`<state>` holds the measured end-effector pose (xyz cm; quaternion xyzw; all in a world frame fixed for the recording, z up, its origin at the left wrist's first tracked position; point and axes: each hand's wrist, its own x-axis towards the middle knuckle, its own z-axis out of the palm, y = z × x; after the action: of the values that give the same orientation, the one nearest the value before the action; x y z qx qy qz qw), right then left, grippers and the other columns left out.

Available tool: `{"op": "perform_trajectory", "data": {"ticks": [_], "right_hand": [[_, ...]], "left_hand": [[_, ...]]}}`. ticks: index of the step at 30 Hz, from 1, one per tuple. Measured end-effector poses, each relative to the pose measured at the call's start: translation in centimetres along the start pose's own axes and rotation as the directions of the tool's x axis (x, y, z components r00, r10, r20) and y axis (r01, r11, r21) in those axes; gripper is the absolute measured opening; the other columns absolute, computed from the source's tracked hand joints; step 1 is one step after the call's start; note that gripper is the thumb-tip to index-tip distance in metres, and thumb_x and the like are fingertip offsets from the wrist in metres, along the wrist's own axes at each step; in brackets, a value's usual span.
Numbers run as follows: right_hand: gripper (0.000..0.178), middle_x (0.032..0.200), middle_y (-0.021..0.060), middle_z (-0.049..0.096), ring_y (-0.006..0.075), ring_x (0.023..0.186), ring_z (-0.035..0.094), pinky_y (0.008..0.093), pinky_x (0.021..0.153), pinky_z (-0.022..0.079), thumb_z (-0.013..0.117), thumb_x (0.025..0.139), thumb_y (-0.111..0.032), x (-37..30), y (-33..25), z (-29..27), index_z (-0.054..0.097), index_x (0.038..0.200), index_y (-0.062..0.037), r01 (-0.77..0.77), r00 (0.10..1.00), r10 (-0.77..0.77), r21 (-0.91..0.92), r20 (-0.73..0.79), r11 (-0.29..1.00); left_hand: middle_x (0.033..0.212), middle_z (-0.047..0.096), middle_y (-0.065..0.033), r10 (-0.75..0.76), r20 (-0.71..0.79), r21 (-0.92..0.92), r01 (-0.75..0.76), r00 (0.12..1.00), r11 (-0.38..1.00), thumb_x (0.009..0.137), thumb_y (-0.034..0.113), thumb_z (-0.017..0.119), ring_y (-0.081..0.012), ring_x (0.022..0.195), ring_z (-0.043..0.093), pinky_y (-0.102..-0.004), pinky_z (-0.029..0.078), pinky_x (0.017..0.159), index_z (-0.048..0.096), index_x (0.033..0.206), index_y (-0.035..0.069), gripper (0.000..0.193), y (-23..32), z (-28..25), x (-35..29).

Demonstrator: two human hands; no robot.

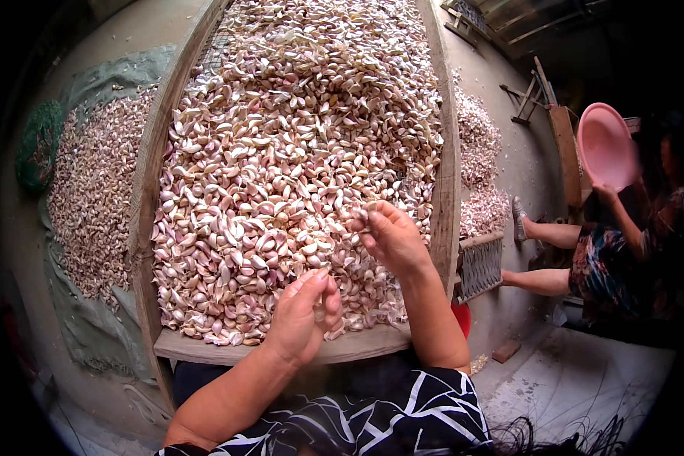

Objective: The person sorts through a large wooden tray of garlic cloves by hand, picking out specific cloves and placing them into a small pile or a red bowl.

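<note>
Loose garlic cloves [281,178], white and pinkish purple, lie thickly over a long wood-framed mesh tray [444,137] in front of me. Over the near part of the heap, my left hand [305,313] is closed, with thumb and forefinger pressed together. Whatever it may hold is hidden. Farther forward and to the right, my right hand [391,237] is also closed in a pinch above the cloves. Something small and pale may be between its fingertips, too small to name. The two hands are apart.
More cloves [102,190] cover a green-grey sheet [91,327] on the left floor, beside a green net bag [38,144]. At right, a seated person holds a pink basin [606,147]. A low woven stool [480,267] and a brick [507,350] are nearby.
</note>
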<state>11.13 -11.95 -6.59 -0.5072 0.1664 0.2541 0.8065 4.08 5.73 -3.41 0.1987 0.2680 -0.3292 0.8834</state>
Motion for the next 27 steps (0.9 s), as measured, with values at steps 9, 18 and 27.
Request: {"op": "perform_trajectory", "data": {"ticks": [9,18,27], "right_hand": [[0.010,0.072,0.0060,0.057,0.0109,0.065,0.054,0.0227,0.057,0.043,0.051,0.078,-0.007,-5.4,0.3,4.7,0.052,0.086,-0.0008,0.266,0.958,-0.266,-0.682,0.108,0.681],[0.019,0.072,0.0129,0.055,0.0274,0.064,0.055,0.0308,0.056,0.043,0.056,0.070,-0.001,-7.4,1.1,4.7,0.055,0.088,-0.0031,0.454,0.837,-0.472,-0.833,0.277,0.316],[0.022,0.085,0.0137,0.053,0.0301,0.071,0.055,0.0354,0.061,0.045,0.057,0.073,-0.014,-2.6,0.1,-1.3,0.053,0.094,-0.0050,0.171,0.868,-0.483,-0.983,0.117,0.069]], "left_hand": [[0.067,0.048,-0.0023,0.026,-0.118,0.027,-0.023,0.993,0.999,0.085,0.020,0.043,-0.0130,0.054,0.044,-0.0237,0.038,0.051,0.048,0.088,0.007,0.014,-0.5,0.1,0.1],[0.070,0.049,-0.0024,0.076,-0.004,0.047,-0.076,0.997,0.996,0.083,0.016,0.048,-0.0118,0.057,0.045,-0.0236,0.038,0.051,0.047,0.089,0.007,0.011,-1.5,-0.2,0.1],[0.078,0.051,-0.0060,0.055,-0.069,0.008,-0.055,0.996,0.998,0.082,0.018,0.046,-0.0141,0.063,0.050,-0.0243,0.039,0.049,0.043,0.081,0.008,0.010,-1.0,0.0,-0.2]]}}
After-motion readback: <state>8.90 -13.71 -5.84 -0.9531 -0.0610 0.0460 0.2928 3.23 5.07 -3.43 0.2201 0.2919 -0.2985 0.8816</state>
